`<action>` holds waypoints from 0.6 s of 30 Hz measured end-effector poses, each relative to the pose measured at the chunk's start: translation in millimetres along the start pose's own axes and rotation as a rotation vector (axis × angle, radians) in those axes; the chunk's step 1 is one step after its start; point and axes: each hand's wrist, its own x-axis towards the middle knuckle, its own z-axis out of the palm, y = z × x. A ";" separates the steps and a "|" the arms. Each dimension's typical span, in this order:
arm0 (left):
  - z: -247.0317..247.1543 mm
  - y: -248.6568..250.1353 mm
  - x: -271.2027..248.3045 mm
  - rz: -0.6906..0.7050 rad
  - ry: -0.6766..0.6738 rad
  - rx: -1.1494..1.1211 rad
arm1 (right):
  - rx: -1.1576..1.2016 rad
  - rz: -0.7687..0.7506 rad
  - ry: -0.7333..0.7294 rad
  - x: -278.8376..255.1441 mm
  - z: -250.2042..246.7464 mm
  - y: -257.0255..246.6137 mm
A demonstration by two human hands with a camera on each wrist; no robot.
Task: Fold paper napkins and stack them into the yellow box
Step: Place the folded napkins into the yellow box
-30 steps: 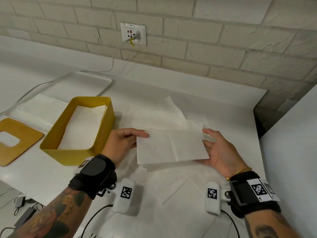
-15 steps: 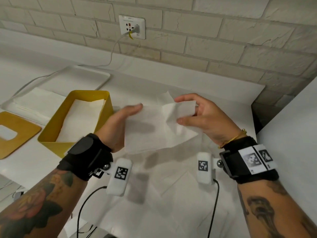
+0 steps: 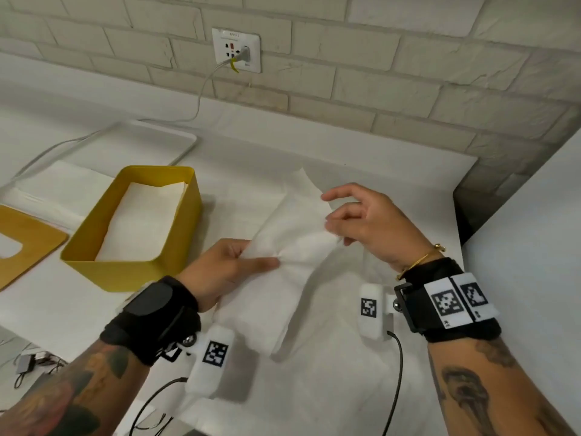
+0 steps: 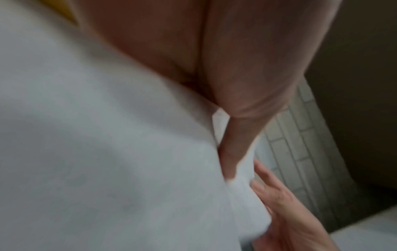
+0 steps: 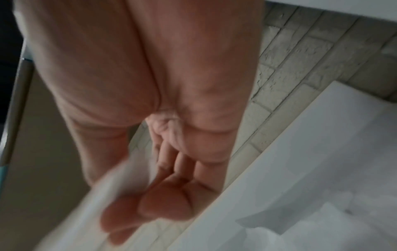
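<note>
Napkin in mid-air, between my two hands

My left hand [image 3: 226,272] pinches the white, creased napkin [image 3: 292,247] above the bench [image 3: 393,184] — my right hand [image 3: 371,225] grips its far edge; the yellow box [image 3: 132,265], napkins inside, stands left beside a white tray [image 3: 151,143].

White brick wall [image 3: 408,73], wall socket [image 3: 236,50] with a plugged-in white cable [image 3: 201,99] trailing over the white counter [image 3: 393,180], white tray [image 3: 147,143] far beyond the fingers, wooden lid [image 3: 28,243] with cut-out, adapter and cables [image 3: 28,363] down low at left.
</note>
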 end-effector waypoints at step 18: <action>-30.2 -43.9 0.3 -0.078 0.214 -0.293 | 0.000 0.539 0.342 16.6 -7.2 76.8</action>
